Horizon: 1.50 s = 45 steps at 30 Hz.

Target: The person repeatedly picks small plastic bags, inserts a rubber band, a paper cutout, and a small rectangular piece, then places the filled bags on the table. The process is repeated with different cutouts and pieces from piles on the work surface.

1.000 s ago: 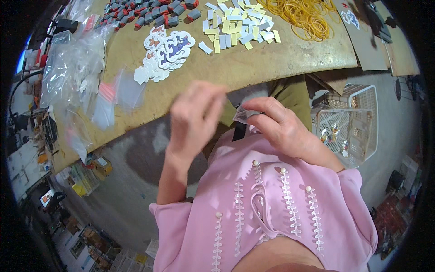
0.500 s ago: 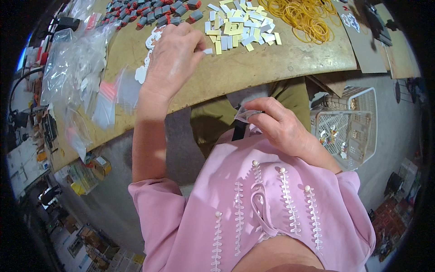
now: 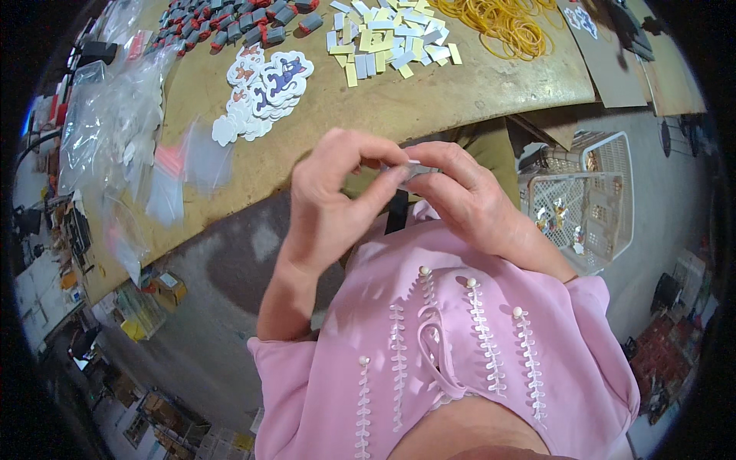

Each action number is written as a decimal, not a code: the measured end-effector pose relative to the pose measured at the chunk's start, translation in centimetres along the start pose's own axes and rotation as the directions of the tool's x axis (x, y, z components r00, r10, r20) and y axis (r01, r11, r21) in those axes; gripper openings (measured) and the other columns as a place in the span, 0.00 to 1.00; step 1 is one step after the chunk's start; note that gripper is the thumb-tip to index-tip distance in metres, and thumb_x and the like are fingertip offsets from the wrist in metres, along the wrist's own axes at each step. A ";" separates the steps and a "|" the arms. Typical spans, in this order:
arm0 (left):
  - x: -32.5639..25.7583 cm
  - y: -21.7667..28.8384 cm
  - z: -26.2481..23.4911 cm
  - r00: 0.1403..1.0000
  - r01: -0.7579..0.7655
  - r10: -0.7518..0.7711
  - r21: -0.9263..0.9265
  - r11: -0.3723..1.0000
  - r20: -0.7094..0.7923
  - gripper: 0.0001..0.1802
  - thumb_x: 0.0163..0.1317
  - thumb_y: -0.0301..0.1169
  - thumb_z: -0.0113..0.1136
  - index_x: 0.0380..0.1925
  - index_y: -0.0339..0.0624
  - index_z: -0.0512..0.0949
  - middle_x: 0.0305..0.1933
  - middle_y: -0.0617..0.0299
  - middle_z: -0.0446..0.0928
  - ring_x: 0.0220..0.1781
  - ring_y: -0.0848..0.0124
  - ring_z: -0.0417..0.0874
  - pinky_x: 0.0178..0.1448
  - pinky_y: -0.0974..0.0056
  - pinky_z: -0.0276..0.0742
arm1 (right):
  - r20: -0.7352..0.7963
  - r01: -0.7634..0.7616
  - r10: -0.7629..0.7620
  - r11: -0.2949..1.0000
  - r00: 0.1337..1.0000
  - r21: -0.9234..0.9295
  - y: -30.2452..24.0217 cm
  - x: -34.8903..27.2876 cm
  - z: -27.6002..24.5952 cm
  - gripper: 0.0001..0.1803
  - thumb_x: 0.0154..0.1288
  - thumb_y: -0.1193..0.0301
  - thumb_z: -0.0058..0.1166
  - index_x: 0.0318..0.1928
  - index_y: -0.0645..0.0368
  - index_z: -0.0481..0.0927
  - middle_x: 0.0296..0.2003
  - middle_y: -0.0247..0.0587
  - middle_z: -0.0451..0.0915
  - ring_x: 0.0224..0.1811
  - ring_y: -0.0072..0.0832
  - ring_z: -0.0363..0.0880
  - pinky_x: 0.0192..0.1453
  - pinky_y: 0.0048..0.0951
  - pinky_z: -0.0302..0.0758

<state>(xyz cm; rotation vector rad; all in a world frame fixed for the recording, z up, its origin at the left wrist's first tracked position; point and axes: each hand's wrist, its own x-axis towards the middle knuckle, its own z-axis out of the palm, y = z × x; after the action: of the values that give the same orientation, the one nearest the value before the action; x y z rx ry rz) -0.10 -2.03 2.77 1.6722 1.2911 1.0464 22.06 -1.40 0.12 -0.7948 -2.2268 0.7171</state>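
Both hands met in front of the chest, raised just below the table edge. The left hand (image 3: 330,203) came up from a bare forearm that rose steeply out of a pink sleeve, its wrist bent forward and its fingers (image 3: 366,147) curled over, the thumb stretched rightward toward the other hand. The right hand (image 3: 469,201) lay with its back to the camera, forearm running down and right into the sleeve, its fingers bent inward so that fingertips and left thumb pinched together around something small and pale between them.
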 end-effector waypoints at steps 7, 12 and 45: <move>-1.4 0.2 -0.1 0.988 -0.088 0.112 0.202 0.975 -0.110 0.16 0.53 0.17 0.73 0.40 0.47 0.88 0.42 0.60 0.86 0.45 0.60 0.86 0.51 0.58 0.80 | 0.008 0.002 -0.002 1.000 1.000 0.008 -0.1 0.2 0.0 0.10 0.64 0.78 0.61 0.45 0.68 0.81 0.58 0.53 0.80 0.60 0.49 0.83 0.59 0.41 0.85; -1.2 0.1 -0.3 0.971 -0.235 0.204 0.355 0.905 0.122 0.17 0.52 0.18 0.68 0.40 0.50 0.90 0.47 0.61 0.83 0.51 0.60 0.83 0.53 0.57 0.79 | 0.020 -0.003 0.003 1.000 1.000 0.003 -0.1 -0.2 -0.4 0.11 0.64 0.78 0.61 0.45 0.68 0.80 0.58 0.54 0.80 0.60 0.50 0.83 0.59 0.42 0.85; 2.6 2.0 -0.2 0.953 -0.262 0.230 0.151 0.953 0.199 0.20 0.58 0.17 0.72 0.52 0.39 0.86 0.49 0.52 0.84 0.48 0.56 0.87 0.51 0.57 0.84 | -0.011 -0.026 0.027 0.999 1.000 0.039 0.6 0.1 -1.7 0.12 0.62 0.76 0.60 0.46 0.67 0.80 0.59 0.57 0.79 0.61 0.53 0.82 0.61 0.43 0.84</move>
<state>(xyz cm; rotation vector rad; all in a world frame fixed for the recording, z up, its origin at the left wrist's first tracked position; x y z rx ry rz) 0.83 0.11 5.04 2.0551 1.1026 0.9181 23.47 -0.46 0.84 -0.8085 -2.1889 0.7646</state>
